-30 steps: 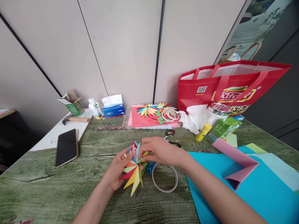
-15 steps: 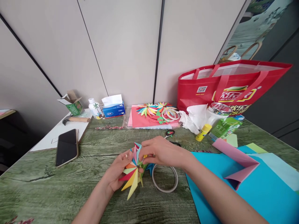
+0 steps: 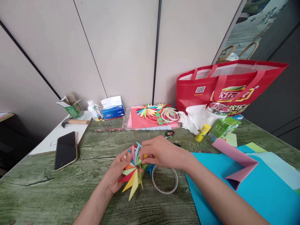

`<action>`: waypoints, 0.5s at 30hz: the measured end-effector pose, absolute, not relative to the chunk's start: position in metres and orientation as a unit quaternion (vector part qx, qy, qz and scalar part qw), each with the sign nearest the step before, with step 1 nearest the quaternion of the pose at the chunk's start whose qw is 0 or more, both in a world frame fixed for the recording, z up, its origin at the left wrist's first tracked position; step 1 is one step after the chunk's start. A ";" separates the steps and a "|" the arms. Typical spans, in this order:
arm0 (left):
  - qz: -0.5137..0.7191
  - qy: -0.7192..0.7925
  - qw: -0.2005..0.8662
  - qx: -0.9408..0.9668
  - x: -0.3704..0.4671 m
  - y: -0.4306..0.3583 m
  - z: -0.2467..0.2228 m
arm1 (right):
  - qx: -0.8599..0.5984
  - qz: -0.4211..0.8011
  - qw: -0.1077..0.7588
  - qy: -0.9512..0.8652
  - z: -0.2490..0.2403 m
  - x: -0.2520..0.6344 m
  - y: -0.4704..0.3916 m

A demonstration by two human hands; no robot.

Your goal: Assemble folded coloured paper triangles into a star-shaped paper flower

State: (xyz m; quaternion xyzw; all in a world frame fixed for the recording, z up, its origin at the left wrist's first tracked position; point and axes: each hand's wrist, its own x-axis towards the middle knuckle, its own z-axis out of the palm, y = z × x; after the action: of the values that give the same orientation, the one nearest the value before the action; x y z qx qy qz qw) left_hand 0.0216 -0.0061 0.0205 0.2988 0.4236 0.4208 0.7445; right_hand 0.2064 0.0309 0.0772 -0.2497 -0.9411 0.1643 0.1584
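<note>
A multicoloured folded-paper star (image 3: 133,176) with pointed petals is held above the table at the lower middle. My left hand (image 3: 117,172) grips it from the left, thumb on the near side and some fingers behind it. My right hand (image 3: 156,150) pinches the star's upper right petals; its fingertips are partly hidden. Just right of the star, a roll of tape (image 3: 176,182) lies on the table. A blue paper piece (image 3: 150,168) shows between star and roll. Scissors (image 3: 169,134) lie behind my right hand, partly covered.
Blue paper sheets (image 3: 211,181) with a folded pink piece (image 3: 236,156) lie at right. A phone (image 3: 67,150) is at left. Behind stand a tissue box (image 3: 113,112), finished paper stars (image 3: 146,111), a glue stick (image 3: 202,132) and a red bag (image 3: 194,93).
The view has shifted slightly, so background objects sit a little further left. Both hands keep their hold on the star, with its upper petals slightly shifted.
</note>
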 end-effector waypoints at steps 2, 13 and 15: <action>0.437 0.438 0.728 0.296 0.023 -0.006 0.022 | -0.261 0.166 0.169 -0.936 0.078 0.208 0.032; 0.513 0.501 0.642 0.272 0.021 -0.002 0.011 | -0.266 0.173 0.191 -0.929 0.070 0.203 0.032; 0.506 0.495 0.651 0.274 0.020 -0.001 0.011 | -0.259 0.171 0.189 -0.932 0.069 0.203 0.033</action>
State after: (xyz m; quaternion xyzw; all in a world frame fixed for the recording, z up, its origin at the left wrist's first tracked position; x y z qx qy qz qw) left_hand 0.0200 -0.0015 0.0112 0.2736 0.4953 0.5064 0.6507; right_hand 0.2031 0.0328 0.0688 -0.2590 -0.9317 0.1708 0.1887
